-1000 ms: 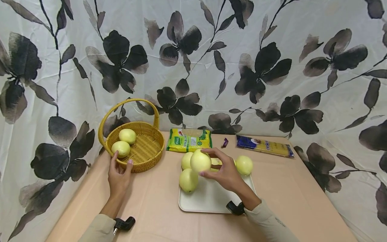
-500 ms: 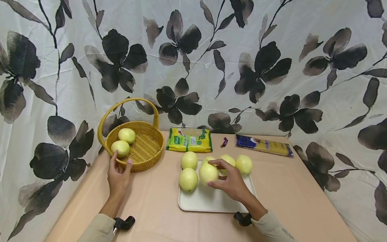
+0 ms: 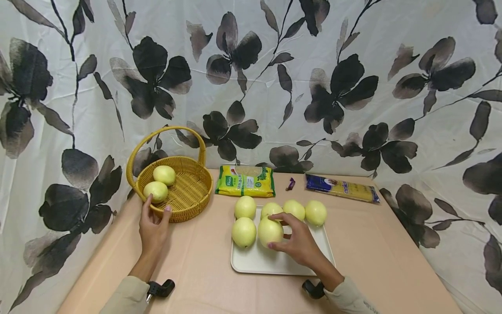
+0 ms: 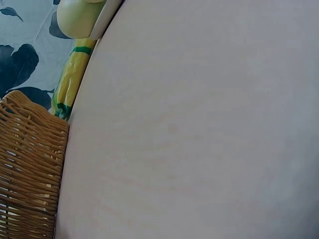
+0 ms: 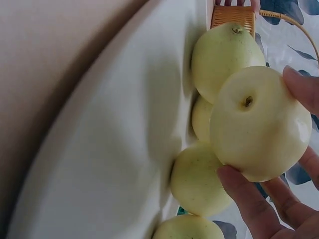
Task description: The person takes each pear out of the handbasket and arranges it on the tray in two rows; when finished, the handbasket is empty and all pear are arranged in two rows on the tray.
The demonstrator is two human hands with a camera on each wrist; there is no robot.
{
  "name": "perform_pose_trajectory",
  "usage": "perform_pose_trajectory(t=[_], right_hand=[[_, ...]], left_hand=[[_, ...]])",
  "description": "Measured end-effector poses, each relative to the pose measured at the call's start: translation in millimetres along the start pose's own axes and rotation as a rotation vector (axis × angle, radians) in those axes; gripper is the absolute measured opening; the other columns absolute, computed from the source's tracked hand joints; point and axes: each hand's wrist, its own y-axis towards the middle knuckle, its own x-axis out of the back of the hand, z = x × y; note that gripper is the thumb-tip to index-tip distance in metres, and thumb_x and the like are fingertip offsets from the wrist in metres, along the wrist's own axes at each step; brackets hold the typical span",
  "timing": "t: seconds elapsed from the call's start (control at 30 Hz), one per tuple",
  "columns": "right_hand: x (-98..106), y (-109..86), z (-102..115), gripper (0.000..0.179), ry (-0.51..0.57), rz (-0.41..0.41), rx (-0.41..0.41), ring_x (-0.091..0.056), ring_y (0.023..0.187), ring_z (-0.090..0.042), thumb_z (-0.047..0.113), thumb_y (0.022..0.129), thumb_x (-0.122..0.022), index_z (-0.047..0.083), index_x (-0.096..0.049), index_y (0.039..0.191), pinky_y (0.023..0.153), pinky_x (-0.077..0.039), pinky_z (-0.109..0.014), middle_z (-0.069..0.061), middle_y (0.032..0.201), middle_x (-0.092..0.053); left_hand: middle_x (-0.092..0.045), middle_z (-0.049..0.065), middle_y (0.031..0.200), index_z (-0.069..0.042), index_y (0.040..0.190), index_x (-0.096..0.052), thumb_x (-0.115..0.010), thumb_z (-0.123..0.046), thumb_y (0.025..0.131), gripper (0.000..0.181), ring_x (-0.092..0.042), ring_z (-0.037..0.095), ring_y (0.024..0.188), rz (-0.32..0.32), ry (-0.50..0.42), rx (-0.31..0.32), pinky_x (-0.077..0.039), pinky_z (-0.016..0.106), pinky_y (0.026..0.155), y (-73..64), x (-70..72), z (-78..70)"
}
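Note:
A round pale yellow-green pear is held between the thumb and fingers of my right hand, low over the white tray. In the right wrist view this held pear shows a small dimple facing the camera. Several like pears stand on the tray, one pear just left of the held one. My left hand grips the near rim of a yellow woven basket, with index finger and thumb at its edge. Inside lie two pears, one pear behind the other pear.
Behind the tray lie a yellow-green packet, a small purple wrapped sweet and a blue-and-yellow packet. A floral curtain hangs at the back of the peach-covered table. The basket's tall handle arches above it.
My right hand has brought the pear down and slightly right, nearer the tray, uncovering the pears in the back row. The left hand and basket have stayed put.

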Motion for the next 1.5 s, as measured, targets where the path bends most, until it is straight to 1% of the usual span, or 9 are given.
perform_pose_trajectory(t=[0.23, 0.43, 0.53, 0.67, 0.8, 1.07, 1.27, 1.4, 1.5], right_hand=[[-7.6, -2.9, -5.2, 0.068, -0.083, -0.013, -0.004, -0.064, 0.126, -0.03, 0.018, 0.071, -0.101, 0.029, -0.07, 0.13, 0.085, -0.067, -0.033, 0.001, 0.136, -0.066], [-13.1, -1.0, -12.1, 0.067, -0.159, -0.016, -0.019, -0.061, 0.127, -0.027, 0.024, 0.071, -0.102, 0.033, -0.071, 0.13, 0.086, -0.066, -0.031, 0.001, 0.129, -0.063], [-13.3, 0.4, -14.5, 0.068, -0.173, -0.015, -0.026, -0.061, 0.123, -0.027, 0.025, 0.071, -0.102, 0.031, -0.072, 0.132, 0.088, -0.066, -0.032, -0.002, 0.127, -0.062], [-10.7, 2.7, -16.9, 0.069, -0.155, -0.001, -0.024, -0.062, 0.121, -0.026, 0.025, 0.073, -0.1, 0.028, -0.071, 0.135, 0.09, -0.066, -0.032, -0.005, 0.127, -0.061], [-7.8, 2.3, -19.0, 0.069, -0.129, 0.007, -0.022, -0.062, 0.123, -0.026, 0.027, 0.074, -0.099, 0.025, -0.07, 0.137, 0.092, -0.065, -0.031, -0.006, 0.129, -0.062], [-4.2, 0.1, -16.8, 0.065, -0.096, 0.001, -0.037, -0.063, 0.123, -0.028, 0.026, 0.076, -0.098, 0.023, -0.071, 0.136, 0.092, -0.066, -0.037, -0.004, 0.129, -0.066], [-2.8, 0.4, -7.8, 0.062, -0.094, -0.055, -0.037, -0.064, 0.126, -0.029, 0.023, 0.075, -0.098, 0.021, -0.073, 0.132, 0.093, -0.066, -0.037, -0.004, 0.129, -0.068], [-0.9, 4.1, 1.8, 0.061, -0.093, -0.111, 0.006, -0.065, 0.128, -0.031, 0.022, 0.077, -0.097, 0.02, -0.072, 0.133, 0.095, -0.065, -0.04, -0.005, 0.131, -0.067], [-0.1, 9.8, 10.4, 0.061, -0.081, -0.144, 0.044, -0.064, 0.129, -0.031, 0.025, 0.079, -0.096, 0.024, -0.07, 0.134, 0.096, -0.064, -0.044, -0.003, 0.133, -0.066]], left_hand=[[-0.02, 0.006, 0.178, -0.029, 0.171, -0.025, -0.065, -0.025, 0.107, 0.076, -0.029, 0.032, 0.161, 0.001, 0.012, -0.002, -0.036, 0.055, 0.127, 0.0, 0.0, -1.0], [-0.02, 0.007, 0.178, -0.028, 0.171, -0.025, -0.066, -0.025, 0.107, 0.076, -0.028, 0.033, 0.162, -0.001, 0.005, -0.005, -0.035, 0.059, 0.127, -0.5, -0.2, -1.3], [-0.02, 0.006, 0.178, -0.029, 0.171, -0.025, -0.066, -0.026, 0.107, 0.076, -0.028, 0.033, 0.161, -0.001, 0.007, -0.005, -0.035, 0.061, 0.126, -0.9, -0.2, -0.5], [-0.018, 0.008, 0.178, -0.028, 0.171, -0.023, -0.065, -0.025, 0.107, 0.076, -0.026, 0.034, 0.162, 0.002, 0.015, -0.004, -0.034, 0.063, 0.126, -0.6, 0.2, 1.1], [-0.017, 0.008, 0.178, -0.026, 0.171, -0.023, -0.064, -0.024, 0.107, 0.076, -0.025, 0.035, 0.162, 0.004, 0.02, -0.005, -0.034, 0.064, 0.126, -0.4, -0.2, 1.8], [-0.016, 0.007, 0.179, -0.027, 0.171, -0.023, -0.065, -0.025, 0.107, 0.076, -0.023, 0.034, 0.163, -0.002, 0.021, 0.001, -0.032, 0.063, 0.127, 0.0, -0.5, 1.3], [-0.017, 0.008, 0.178, -0.028, 0.171, -0.024, -0.065, -0.024, 0.107, 0.077, -0.024, 0.034, 0.163, -0.007, 0.021, 0.008, -0.033, 0.062, 0.127, 0.0, -0.7, 1.7], [-0.017, 0.008, 0.178, -0.029, 0.171, -0.024, -0.066, -0.025, 0.106, 0.077, -0.024, 0.034, 0.163, -0.005, 0.022, 0.014, -0.032, 0.062, 0.127, -0.6, -0.5, 1.8], [-0.017, 0.008, 0.178, -0.029, 0.171, -0.024, -0.066, -0.025, 0.106, 0.077, -0.024, 0.033, 0.163, -0.002, 0.02, 0.01, -0.032, 0.062, 0.128, -0.5, -0.7, 1.5]])
